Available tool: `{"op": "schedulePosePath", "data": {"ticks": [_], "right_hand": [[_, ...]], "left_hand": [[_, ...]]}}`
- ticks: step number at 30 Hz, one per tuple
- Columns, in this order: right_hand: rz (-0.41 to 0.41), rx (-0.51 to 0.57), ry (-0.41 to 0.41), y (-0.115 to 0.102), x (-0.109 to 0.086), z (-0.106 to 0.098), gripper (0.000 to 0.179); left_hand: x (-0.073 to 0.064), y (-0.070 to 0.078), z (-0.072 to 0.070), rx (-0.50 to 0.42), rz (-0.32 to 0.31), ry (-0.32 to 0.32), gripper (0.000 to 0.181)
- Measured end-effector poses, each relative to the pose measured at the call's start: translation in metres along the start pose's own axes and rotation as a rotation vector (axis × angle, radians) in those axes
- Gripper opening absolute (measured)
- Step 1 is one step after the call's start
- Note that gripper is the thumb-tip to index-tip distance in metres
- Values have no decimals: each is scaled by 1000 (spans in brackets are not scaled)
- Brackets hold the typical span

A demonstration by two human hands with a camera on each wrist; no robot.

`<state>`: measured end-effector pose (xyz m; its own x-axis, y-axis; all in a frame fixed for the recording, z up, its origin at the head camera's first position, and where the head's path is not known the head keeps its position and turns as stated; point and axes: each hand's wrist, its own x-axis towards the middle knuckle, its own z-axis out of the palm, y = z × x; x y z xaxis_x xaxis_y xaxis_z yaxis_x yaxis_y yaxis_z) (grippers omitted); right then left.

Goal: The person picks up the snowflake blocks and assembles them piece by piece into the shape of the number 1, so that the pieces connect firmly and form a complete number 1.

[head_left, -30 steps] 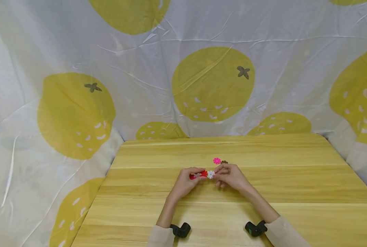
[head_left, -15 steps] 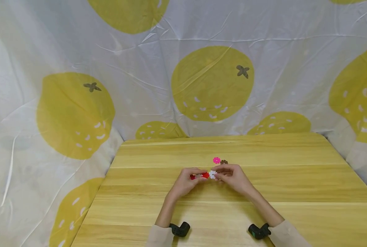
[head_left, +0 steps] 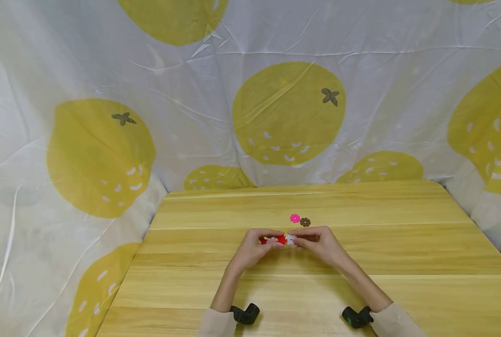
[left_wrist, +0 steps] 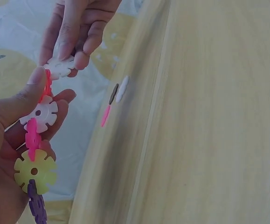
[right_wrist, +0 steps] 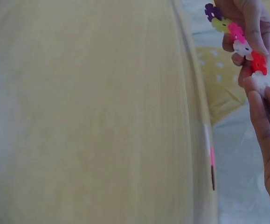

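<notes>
My left hand (head_left: 252, 248) grips a chain of notched, flower-shaped plastic discs. In the left wrist view the chain runs from a purple disc (left_wrist: 38, 205) through a yellow disc (left_wrist: 45, 169), a pink disc (left_wrist: 33, 136) and a white disc (left_wrist: 48, 112) to a red disc (left_wrist: 47, 86). Thumb and fingers of my right hand (head_left: 323, 245) pinch another white disc (left_wrist: 60, 67) right at the red disc's free edge. Both hands are close together above the table, fingertips nearly meeting. In the head view, fingers partly hide the chain.
On the wooden table (head_left: 402, 243), a loose pink disc (head_left: 294, 218) and a brown disc (head_left: 305, 222) lie just beyond my right hand. Another white disc (left_wrist: 122, 88) shows beside them in the left wrist view. A lemon-patterned cloth (head_left: 199, 107) hangs behind the table.
My right hand has shifted slightly, uncovering the brown disc more. The white disc in its fingers has turned a little against the red one. My left hand stays almost still.
</notes>
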<state>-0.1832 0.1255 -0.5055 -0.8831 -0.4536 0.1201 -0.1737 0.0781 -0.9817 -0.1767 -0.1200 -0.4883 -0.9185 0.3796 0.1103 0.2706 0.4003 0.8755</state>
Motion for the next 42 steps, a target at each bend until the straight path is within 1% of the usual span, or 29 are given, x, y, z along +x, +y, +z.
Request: {"op": "schedulePosePath", "data": {"ticks": [5,8,11,13,16,20,24,26,29,32,37,42], "right_hand": [[-54,10,22,0,-2,2,26],[-88,6,31,-1,-2,4,25],[-101,-4,29,-4,-1,6,24],[-100,-19,29,-5,0,6,23],[-93,-66,25,-7,0,7,22],[-65,-100,14,-6,0,7,20],[-26,-84,-1,-2,-1,7,22],[-10,-89,-3,-1,-1,6,24],[-6,-84,2,0,-2,4,26],[-16,-55,5,-1,-3,3,27],[-44,4,-3,-5,-5,2,25],[-59,13,2,-7,-6,2,24]], "left_hand": [[0,1,0,-41,-3,23,24],[1,0,0,-68,-4,25,23],[1,-1,0,-74,-10,21,22],[1,-1,1,-70,-12,13,22],[1,-2,2,-67,-12,-15,21],[2,-3,4,-67,-11,-40,19],[1,-5,5,-41,-8,-47,20],[1,-7,4,-38,-21,-50,21],[0,-7,3,-48,-43,-51,23],[-1,-6,3,-66,-47,-53,22],[-1,-3,3,-102,-32,-48,21],[-1,-1,4,-125,-21,-49,22]]}}
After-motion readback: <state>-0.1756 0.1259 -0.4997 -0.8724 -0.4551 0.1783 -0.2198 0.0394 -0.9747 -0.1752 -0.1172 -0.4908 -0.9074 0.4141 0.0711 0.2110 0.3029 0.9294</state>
